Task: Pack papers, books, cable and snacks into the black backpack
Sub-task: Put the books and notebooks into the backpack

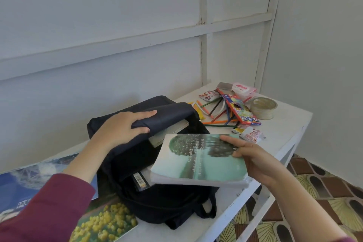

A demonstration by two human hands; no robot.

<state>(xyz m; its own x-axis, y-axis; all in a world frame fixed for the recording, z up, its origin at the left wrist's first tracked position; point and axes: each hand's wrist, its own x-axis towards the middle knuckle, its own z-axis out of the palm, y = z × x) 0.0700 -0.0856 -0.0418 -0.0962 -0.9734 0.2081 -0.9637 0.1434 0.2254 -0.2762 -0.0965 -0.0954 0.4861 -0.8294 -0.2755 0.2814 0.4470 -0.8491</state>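
Observation:
The black backpack (157, 198) lies on the white table (284, 124) with its main opening facing me. My left hand (121, 125) grips the top flap and holds it up. A book (167, 133) is inside under the flap, and a dark barcoded item (140, 180) shows lower in the opening. My right hand (253, 155) holds a green-covered book (198, 159) by its right edge, thumb on the cover, over the opening. Two snack packets lie beyond: one (252, 133) near the book, another (209, 95) farther back.
Coloured pencils (218, 112), a pencil box (239, 110), a tape roll (263, 108), a pink tissue pack (243, 88) and a yellow item (198, 110) crowd the table's far right corner. Large picture prints (106, 222) lie under the backpack at left. Patterned floor (324, 192) lies right.

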